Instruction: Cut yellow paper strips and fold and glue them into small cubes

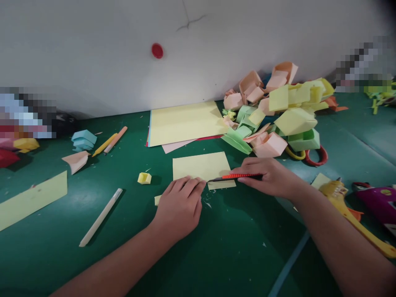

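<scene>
My left hand lies flat on the lower edge of a pale yellow paper sheet, pressing it to the green table. In my right hand is a red-orange utility knife, held almost level. Its dark blade points left, and the tip lies on the paper beside my left fingertips. A narrow paper strip shows below the blade. Whether it is fully separate I cannot tell. Another small paper end sticks out left of my left hand. Tiny paper scraps lie between my hands.
Behind the sheet lies a stack of coloured paper. A heap of folded paper pieces and scissors stand right of it. Leftward are a tiny yellow paper box, a whitish stick and pencils.
</scene>
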`<state>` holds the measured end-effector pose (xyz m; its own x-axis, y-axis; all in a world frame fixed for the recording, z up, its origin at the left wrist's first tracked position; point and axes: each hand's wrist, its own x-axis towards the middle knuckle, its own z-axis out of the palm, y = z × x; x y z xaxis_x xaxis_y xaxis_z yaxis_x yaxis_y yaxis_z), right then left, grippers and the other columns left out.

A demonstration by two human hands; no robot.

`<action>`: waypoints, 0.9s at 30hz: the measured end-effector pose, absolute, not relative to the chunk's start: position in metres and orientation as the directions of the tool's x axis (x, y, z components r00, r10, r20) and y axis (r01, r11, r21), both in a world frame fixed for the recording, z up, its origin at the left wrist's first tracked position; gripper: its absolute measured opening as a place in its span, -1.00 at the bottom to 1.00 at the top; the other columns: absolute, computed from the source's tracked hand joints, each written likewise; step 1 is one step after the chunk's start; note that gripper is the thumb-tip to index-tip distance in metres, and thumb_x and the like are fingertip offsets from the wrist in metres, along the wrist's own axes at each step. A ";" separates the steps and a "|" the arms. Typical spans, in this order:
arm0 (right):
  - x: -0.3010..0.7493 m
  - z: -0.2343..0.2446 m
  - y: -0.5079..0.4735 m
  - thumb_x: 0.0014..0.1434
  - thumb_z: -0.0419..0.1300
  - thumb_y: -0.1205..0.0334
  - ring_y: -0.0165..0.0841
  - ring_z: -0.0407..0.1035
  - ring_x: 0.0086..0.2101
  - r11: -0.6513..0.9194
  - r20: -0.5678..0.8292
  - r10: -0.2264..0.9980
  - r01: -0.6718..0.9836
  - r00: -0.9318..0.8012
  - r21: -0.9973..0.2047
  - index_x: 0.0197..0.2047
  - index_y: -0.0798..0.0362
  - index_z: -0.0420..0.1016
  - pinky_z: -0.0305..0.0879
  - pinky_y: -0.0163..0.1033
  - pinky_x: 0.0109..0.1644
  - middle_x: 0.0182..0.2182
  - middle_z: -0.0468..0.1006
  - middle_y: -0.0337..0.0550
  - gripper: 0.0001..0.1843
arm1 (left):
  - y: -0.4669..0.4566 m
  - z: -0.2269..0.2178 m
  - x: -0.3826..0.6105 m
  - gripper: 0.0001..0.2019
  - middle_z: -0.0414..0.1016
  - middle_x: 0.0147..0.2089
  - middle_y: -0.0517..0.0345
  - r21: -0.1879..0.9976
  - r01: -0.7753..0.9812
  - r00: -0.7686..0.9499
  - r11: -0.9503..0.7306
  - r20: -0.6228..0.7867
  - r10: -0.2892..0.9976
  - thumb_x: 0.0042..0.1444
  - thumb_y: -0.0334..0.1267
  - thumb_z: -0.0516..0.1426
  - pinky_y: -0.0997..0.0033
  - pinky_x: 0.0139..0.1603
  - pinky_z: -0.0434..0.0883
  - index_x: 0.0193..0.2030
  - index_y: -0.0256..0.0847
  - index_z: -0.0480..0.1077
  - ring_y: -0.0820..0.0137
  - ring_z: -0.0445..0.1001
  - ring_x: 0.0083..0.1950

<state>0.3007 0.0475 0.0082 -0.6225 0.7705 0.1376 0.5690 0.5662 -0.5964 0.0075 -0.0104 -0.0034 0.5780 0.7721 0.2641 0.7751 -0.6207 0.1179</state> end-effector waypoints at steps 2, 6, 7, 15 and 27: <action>0.301 0.008 0.048 0.35 0.12 0.10 -0.35 0.45 -0.35 0.569 0.133 0.766 0.566 -0.629 -0.597 0.12 -0.11 0.59 0.38 -0.27 -0.25 -0.31 0.53 -0.12 -0.65 | -0.010 -0.003 0.008 -0.61 0.53 0.15 -0.05 0.112 0.775 0.581 -0.622 0.259 0.771 0.31 -0.34 -0.02 -0.02 0.12 0.48 0.21 -0.27 0.42 0.09 0.46 0.17; 0.302 0.008 0.050 0.35 0.12 0.11 -0.36 0.44 -0.34 0.564 0.121 0.764 0.566 -0.634 -0.601 0.11 -0.10 0.59 0.35 -0.28 -0.26 -0.32 0.51 -0.14 -0.66 | -0.010 -0.004 0.008 -0.61 0.51 0.17 -0.06 0.098 0.774 0.589 -0.625 0.250 0.769 0.31 -0.33 -0.01 -0.05 0.14 0.47 0.21 -0.27 0.43 0.08 0.44 0.19; 0.302 0.008 0.050 0.35 0.12 0.11 -0.36 0.44 -0.34 0.562 0.122 0.767 0.567 -0.630 -0.602 0.11 -0.09 0.59 0.34 -0.28 -0.26 -0.32 0.51 -0.14 -0.66 | -0.011 -0.005 0.008 -0.61 0.51 0.17 -0.06 0.098 0.774 0.589 -0.626 0.249 0.768 0.31 -0.33 -0.01 -0.04 0.14 0.46 0.21 -0.28 0.43 0.08 0.44 0.19; 0.306 0.007 0.052 0.35 0.13 0.10 -0.35 0.45 -0.33 0.551 0.103 0.772 0.580 -0.627 -0.601 0.14 -0.11 0.57 0.37 -0.27 -0.24 -0.30 0.53 -0.13 -0.65 | -0.010 -0.004 0.009 -0.62 0.52 0.15 -0.06 0.100 0.774 0.588 -0.626 0.254 0.768 0.31 -0.35 -0.02 -0.01 0.14 0.46 0.19 -0.25 0.44 0.10 0.45 0.18; 0.305 0.009 0.052 0.35 0.12 0.07 -0.34 0.44 -0.33 0.545 0.106 0.777 0.578 -0.621 -0.608 0.13 -0.11 0.58 0.36 -0.26 -0.26 -0.30 0.54 -0.12 -0.64 | -0.011 -0.002 0.008 -0.56 0.49 0.19 -0.08 0.055 0.770 0.618 -0.636 0.184 0.764 0.28 -0.37 -0.01 -0.13 0.11 0.49 0.26 -0.15 0.40 0.00 0.44 0.21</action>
<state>0.3051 0.0519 0.0093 -0.6212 0.7765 0.1056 0.5776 0.5448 -0.6080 0.0083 -0.0113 -0.0019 0.6182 0.7641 0.1845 0.7697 -0.6360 0.0547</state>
